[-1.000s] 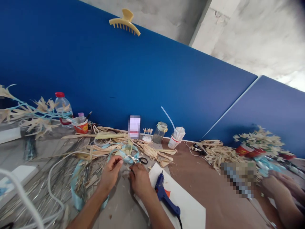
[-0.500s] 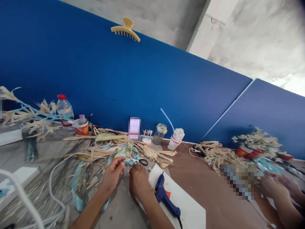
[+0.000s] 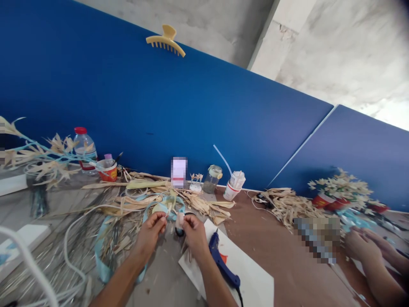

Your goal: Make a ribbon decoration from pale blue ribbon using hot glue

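Note:
My left hand (image 3: 151,232) is closed in a pinch, with a thin pale strip of husk (image 3: 169,210) at its fingertips. A short gap away, my right hand (image 3: 194,233) pinches a small whitish piece (image 3: 180,219), too small to name surely. Close beside those right fingertips is a black loop (image 3: 179,232) like a scissors handle; whether the hand touches it I cannot tell. Light blue ribbon (image 3: 102,256) curls over the table left of my hands. A blue glue gun (image 3: 221,261) lies on a white board (image 3: 252,277) beside my right forearm.
Dried husks (image 3: 150,185) spread behind my hands. Along the blue partition (image 3: 159,106) stand a bottle (image 3: 84,147), a red cup (image 3: 108,172), a glass jar (image 3: 211,181) and a white cup (image 3: 232,190). White cable (image 3: 67,243) loops at left. Another person's hands (image 3: 367,247) are at far right.
My right hand has turned and lifted slightly, its fingertips now showing a whitish piece. The black loop appears lower and further left, near those fingers. My left hand stays pinched.

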### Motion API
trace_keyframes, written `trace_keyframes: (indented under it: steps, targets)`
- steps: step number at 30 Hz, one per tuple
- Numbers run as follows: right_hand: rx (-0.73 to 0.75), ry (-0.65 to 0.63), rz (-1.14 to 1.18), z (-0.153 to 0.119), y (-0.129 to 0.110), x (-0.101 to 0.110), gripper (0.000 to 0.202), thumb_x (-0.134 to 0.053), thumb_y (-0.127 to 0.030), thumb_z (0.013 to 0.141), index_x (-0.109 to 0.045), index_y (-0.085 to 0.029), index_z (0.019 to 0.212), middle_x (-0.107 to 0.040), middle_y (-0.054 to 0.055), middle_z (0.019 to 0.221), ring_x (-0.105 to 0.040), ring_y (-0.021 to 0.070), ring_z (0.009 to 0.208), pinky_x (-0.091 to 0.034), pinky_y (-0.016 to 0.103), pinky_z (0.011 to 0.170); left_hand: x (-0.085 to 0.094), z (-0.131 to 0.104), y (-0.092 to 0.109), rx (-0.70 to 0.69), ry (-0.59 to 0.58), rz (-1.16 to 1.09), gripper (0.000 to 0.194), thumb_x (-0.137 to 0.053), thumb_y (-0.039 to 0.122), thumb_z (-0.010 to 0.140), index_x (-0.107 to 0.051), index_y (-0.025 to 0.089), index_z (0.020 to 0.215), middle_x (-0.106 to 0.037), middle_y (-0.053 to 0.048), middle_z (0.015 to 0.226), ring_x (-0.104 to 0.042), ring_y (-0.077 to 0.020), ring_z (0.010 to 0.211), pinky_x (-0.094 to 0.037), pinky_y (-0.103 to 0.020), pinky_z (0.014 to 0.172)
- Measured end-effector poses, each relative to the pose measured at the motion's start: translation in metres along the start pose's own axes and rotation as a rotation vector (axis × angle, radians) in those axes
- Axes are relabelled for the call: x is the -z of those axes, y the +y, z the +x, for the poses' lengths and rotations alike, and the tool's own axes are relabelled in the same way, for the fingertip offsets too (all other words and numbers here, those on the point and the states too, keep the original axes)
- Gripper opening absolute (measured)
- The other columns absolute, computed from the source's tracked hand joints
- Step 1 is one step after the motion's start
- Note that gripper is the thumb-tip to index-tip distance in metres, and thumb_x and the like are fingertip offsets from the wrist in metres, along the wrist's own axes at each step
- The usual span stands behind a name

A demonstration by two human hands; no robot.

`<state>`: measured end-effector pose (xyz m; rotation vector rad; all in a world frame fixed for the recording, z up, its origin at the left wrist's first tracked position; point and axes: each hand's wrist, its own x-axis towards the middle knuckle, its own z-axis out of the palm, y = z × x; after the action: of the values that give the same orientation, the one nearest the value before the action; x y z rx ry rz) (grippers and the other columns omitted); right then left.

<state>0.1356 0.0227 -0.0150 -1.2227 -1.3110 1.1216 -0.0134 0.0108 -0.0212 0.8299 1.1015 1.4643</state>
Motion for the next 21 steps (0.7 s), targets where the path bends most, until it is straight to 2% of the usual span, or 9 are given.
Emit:
trace_keyframes:
  steps: [3, 8, 13, 17, 21]
  targets:
    - [-0.026, -0.032, 0.197, 0.000, -0.002, -0.002, 0.010, -0.061, -0.027, 0.067, -0.057, -0.018, 0.066, -0.051, -0.005, 0.054, -0.043, 0.0108, 0.052, -0.032, 0.024, 0.055, 0.000, 0.000, -0.002, -0.018, -0.065, -0.005, 0.026, -0.070, 0.040, 0.067, -0.062, 0.017, 0.075, -0.056, 0.004, 0.062, -0.043, -0.0090, 0.051, -0.034, -0.022, 0.051]
    - [-0.023, -0.091, 0.359, -0.005, -0.008, -0.005, 0.014, -0.065, -0.028, 0.066, -0.055, -0.019, 0.062, -0.049, -0.006, 0.053, -0.041, 0.0096, 0.051, -0.031, 0.023, 0.054, -0.005, -0.005, 0.003, 0.016, -0.141, -0.039, 0.026, -0.070, 0.041, 0.069, -0.059, 0.017, 0.071, -0.055, 0.004, 0.061, -0.043, -0.0074, 0.049, -0.033, -0.020, 0.050]
    - [-0.062, -0.118, 0.337, -0.007, -0.008, -0.006, 0.018, -0.066, -0.032, 0.067, -0.056, -0.019, 0.062, -0.052, -0.004, 0.052, -0.043, 0.0106, 0.050, -0.033, 0.024, 0.054, -0.012, -0.010, 0.011, 0.121, -0.141, -0.137, 0.033, -0.074, 0.045, 0.062, -0.059, 0.016, 0.068, -0.046, 0.007, 0.053, -0.033, -0.0039, 0.043, -0.023, -0.017, 0.044]
    - [-0.065, -0.106, 0.326, -0.007, -0.007, -0.007, 0.018, -0.066, -0.033, 0.065, -0.057, -0.019, 0.063, -0.052, -0.005, 0.052, -0.042, 0.0103, 0.049, -0.033, 0.024, 0.053, -0.013, -0.010, 0.011, 0.157, -0.120, -0.177, 0.037, -0.077, 0.046, 0.057, -0.063, 0.015, 0.071, -0.045, 0.007, 0.051, -0.032, -0.0052, 0.045, -0.023, -0.018, 0.044]
    - [-0.066, -0.086, 0.323, -0.006, -0.007, -0.008, 0.018, -0.066, -0.034, 0.065, -0.055, -0.019, 0.064, -0.051, -0.005, 0.051, -0.042, 0.0102, 0.048, -0.033, 0.024, 0.053, -0.013, -0.011, 0.009, 0.150, -0.121, -0.130, 0.037, -0.075, 0.049, 0.059, -0.065, 0.015, 0.071, -0.045, 0.006, 0.053, -0.033, -0.0070, 0.047, -0.024, -0.020, 0.045]
